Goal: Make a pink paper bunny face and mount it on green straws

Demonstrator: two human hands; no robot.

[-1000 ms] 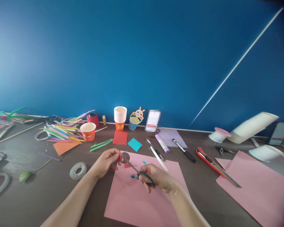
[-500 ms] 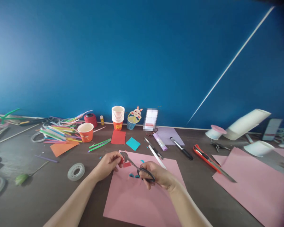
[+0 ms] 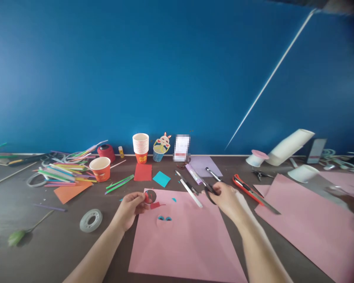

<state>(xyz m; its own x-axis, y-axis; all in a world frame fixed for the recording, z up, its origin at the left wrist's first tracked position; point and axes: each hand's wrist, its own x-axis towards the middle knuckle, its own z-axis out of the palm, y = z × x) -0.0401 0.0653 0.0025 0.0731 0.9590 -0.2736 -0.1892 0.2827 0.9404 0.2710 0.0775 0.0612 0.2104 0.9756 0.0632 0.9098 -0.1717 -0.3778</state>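
My left hand [image 3: 131, 208] is closed in a pinch on a small red paper piece [image 3: 146, 197], over the upper left corner of a pink sheet [image 3: 183, 251]. A dark round piece [image 3: 152, 195] and a red paper scrap [image 3: 155, 205] are right beside its fingertips. My right hand [image 3: 228, 199] grips black-handled scissors [image 3: 211, 189] past the sheet's upper right corner, blades toward the back left. On the sheet, two blue-and-black paper eyes [image 3: 164, 218] sit on a pink cut-out. A white pen [image 3: 191, 193] lies between my hands.
Behind the sheet are red paper [image 3: 143, 172], blue paper [image 3: 161, 179], a glue stick [image 3: 193, 173] and stacked cups [image 3: 141, 147]. A tape roll [image 3: 91, 220] lies left. An orange utility knife [image 3: 253, 192] with its blade out and more pink sheets [image 3: 306, 228] lie right.
My right hand has carried the scissors away from my left hand, to the right and off the sheet's middle. My left hand still pinches the red piece. The view has turned slightly right.
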